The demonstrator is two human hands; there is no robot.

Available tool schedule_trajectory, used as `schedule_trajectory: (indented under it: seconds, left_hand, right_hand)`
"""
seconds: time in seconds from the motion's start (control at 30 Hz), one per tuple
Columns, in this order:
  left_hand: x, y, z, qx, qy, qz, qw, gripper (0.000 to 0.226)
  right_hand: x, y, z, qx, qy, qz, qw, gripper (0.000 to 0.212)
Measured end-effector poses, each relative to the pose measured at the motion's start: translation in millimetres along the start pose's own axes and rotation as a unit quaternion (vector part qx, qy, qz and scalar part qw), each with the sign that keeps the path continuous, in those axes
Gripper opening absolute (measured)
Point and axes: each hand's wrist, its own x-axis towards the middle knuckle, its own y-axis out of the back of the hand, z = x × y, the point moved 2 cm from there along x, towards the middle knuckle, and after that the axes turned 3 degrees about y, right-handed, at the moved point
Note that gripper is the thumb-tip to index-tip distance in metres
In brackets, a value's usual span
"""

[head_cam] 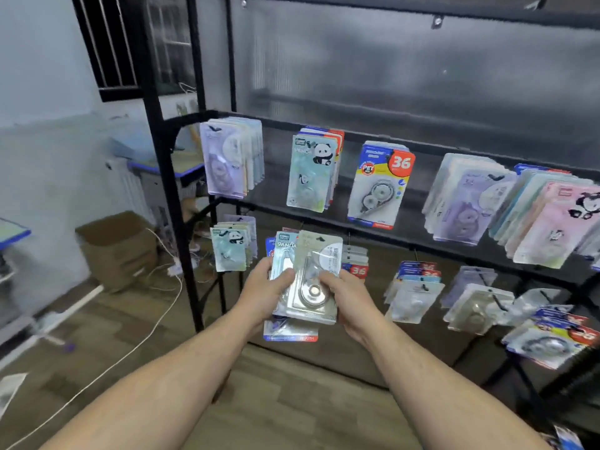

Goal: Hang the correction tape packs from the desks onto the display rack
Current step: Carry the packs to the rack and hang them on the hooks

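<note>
left hand [264, 289]: clamped on the left edge of the packs [285, 264], thumb on front
right hand [345, 298]: pinching the front pack [319, 254], thumb near its bubble
packs: fanned stack between both hands, just before the rack's lower row
rack [170, 190]: black metal frame, thin hooks, hung packs [311, 170] crowded at right
risk: slick stack slides apart while one is peeled off; small hang hole misses the hook
materials: glossy card backs, clear rigid bubbles, flat rectangles
</note>
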Motion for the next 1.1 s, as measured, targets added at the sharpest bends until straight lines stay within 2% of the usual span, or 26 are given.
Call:
schedule_trajectory:
  seconds: [0.2, 0.33, 0.5, 0.67, 0.73, 0.83, 0.9, 1.1]
  left_hand:
    - [29.2, 104.1, -6.3, 0.003, 0.007, 0.004, 1.000, 0.031]
    - [53.0, 175.4, -10.7, 0.014, 0.015, -0.008, 1.000, 0.026]
    - [75.0, 240.0, -21.0, 0.032, 0.036, -0.016, 0.999, 0.025]
    - [96.0, 268.7, -39.3, 0.031, 0.055, -0.021, 0.998, 0.032]
    - [101.1, 273.7, -49.2, 0.028, 0.067, -0.018, 0.997, 0.023]
    - [106.4, 278.6, -65.9, 0.016, 0.088, -0.020, 0.996, 0.014]
    - [108.1, 281.5, -72.7, 0.009, 0.100, -0.024, 0.995, 0.013]
    - [109.5, 285.4, -78.9, 0.004, 0.109, -0.024, 0.994, 0.014]
  right_hand:
    - [38.7, -97.7, 19.0, -0.026, -0.009, -0.001, 1.000, 0.026]
    - [58.8, -164.6, 33.7, -0.042, -0.031, 0.021, 0.998, 0.024]
    - [82.0, -216.4, 47.2, -0.048, -0.050, 0.059, 0.996, 0.002]
    - [102.7, -236.5, 57.4, -0.030, -0.070, 0.087, 0.993, 0.009]
    - [111.0, -235.4, 61.9, -0.026, -0.077, 0.110, 0.991, 0.003]
    - [123.3, -228.2, 71.3, -0.024, -0.081, 0.142, 0.986, 0.013]
    - [129.4, -223.4, 78.6, -0.042, -0.077, 0.158, 0.984, 0.009]
    - [144.7, -216.7, 94.6, -0.063, -0.072, 0.190, 0.977, 0.018]
